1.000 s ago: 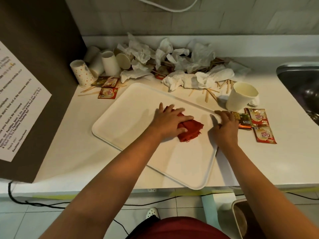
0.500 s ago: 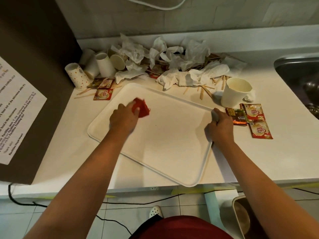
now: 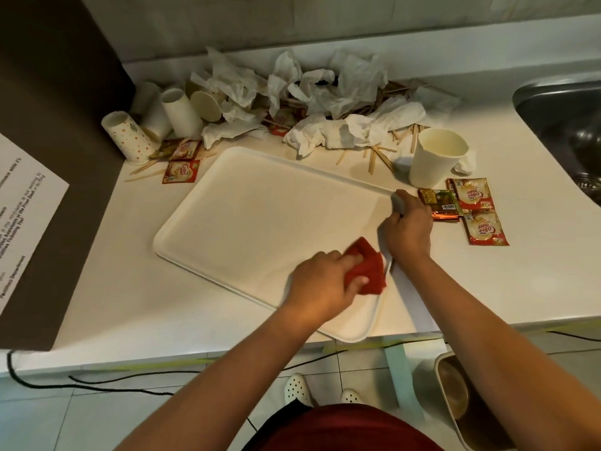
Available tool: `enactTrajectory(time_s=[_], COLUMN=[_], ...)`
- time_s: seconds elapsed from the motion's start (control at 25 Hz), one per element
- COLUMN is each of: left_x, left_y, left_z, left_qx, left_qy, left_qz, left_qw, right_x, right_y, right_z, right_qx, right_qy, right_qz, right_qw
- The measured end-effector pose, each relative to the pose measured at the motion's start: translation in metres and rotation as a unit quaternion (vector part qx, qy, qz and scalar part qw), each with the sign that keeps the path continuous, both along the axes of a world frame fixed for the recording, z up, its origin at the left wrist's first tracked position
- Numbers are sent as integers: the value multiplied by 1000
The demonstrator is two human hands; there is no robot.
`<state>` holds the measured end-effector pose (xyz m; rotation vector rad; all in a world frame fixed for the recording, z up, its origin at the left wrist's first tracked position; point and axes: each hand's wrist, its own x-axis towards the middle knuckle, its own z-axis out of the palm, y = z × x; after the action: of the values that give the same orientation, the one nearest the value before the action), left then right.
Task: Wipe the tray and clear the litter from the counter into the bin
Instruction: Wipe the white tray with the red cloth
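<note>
L hand [image 3: 320, 283] w/ grip clamped on red cloth [image 3: 367, 271], pressing it at tray [image 3: 260, 216] near-right corner. R hand [image 3: 408, 227] grips tray's right rim, arm stretched fwd. Tray flat on surface [image 3: 97, 278].

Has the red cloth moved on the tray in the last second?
Yes. The red cloth went from mid-tray to the tray's far left, then to its near right corner.

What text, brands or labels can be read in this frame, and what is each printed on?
"Coffee mate": red sachet right of the tray.
"Coffee mate": red sachet just behind it.
"Coffee mate": red sachet left of the tray.
Barcode, digits too small: dark sachet by the right hand.
Printed sheet at left: lines mostly too blurred to read.
</note>
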<state>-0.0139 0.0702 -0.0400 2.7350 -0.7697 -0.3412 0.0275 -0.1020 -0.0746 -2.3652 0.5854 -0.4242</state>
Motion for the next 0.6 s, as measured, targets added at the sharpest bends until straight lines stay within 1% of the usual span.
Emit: enactTrajectory(time_s=[0.04,0.08,0.12,0.16,0.2,0.24,0.28,0.32,0.36,0.44,0.48,0.52,0.6], left_x=[1,5,12,23,36,49,61,69,73,69,63,56,41], left_y=[-2,0,5,13,21,32,43,52,59,60,57,52,37], left_z=[6,14,22,29,34,36,36,32,25,8,1,-3,-3], left_qx=[-62,-154,-250,-316,-337,-318,-265,-196,-125,-10,22,32,25], left_qy=[62,130,169,158,113,62,18,-4,0,3,-13,-29,-33], left_qz=[18,61,113,161,199,229,252,264,260,211,181,152,92], left_qw=[996,978,947,922,913,918,930,944,957,977,983,987,995], right_x=[1,1,1,0,-2,-3,-5,-5,-5,-5,-5,-5,-4], right_y=[-1,-2,-3,-3,-3,-2,-2,-1,-1,0,0,0,0], right_z=[-1,0,1,2,3,4,6,7,8,8,8,8,8], right_qx=[-1,-2,0,4,8,9,10,12,16,23,25,28,31], right_qy=[2,4,5,1,-1,-1,-1,-1,-1,-1,-2,-4,-5], right_qz=[1,2,0,-2,-5,-7,-11,-12,-13,-16,-17,-19,-22], right_qw=[1000,1000,1000,1000,1000,1000,1000,1000,1000,1000,1000,999,999])
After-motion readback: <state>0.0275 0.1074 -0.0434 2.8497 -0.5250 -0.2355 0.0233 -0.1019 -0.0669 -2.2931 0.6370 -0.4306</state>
